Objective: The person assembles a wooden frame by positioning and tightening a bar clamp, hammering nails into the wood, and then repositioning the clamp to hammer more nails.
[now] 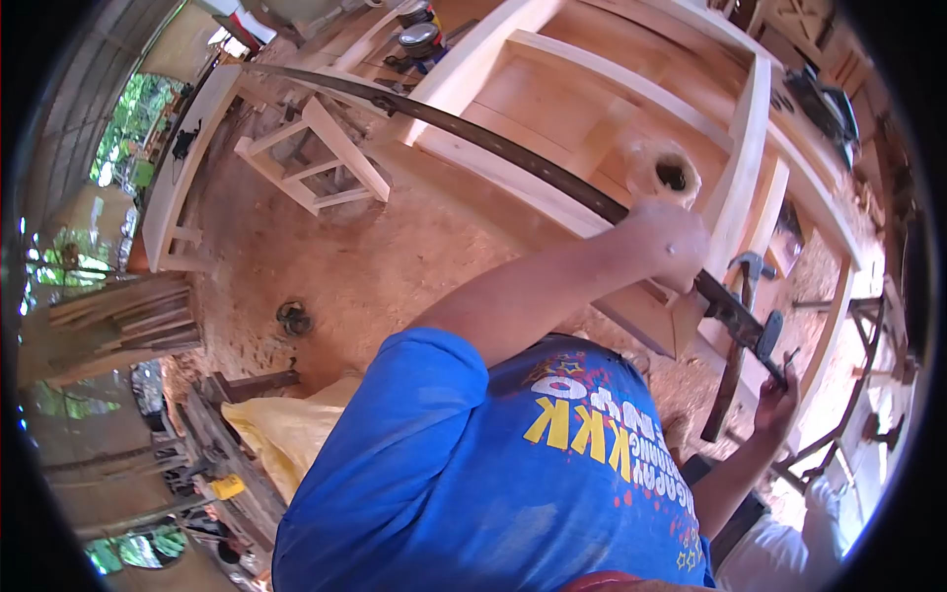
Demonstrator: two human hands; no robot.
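Observation:
A long dark metal bar clamp (513,153) lies slantwise along the edge of a pale wooden frame (473,74). My left hand (674,242) is closed around the bar near its right end, with the fingers partly hidden. At the clamp's screw end (755,333), my right hand (779,398) grips the small handle. A claw hammer (750,268) is beside that end, its handle passing beneath the bar. Just beyond my left hand sits a pale roll (666,170) with a dark hole.
A small wooden frame (318,158) stands on the dirt floor (326,252) at left. Cans (422,41) are at the back. Stacked wood strips (118,321) and a yellowish sack (286,424) are at lower left. A power tool (827,109) is at upper right.

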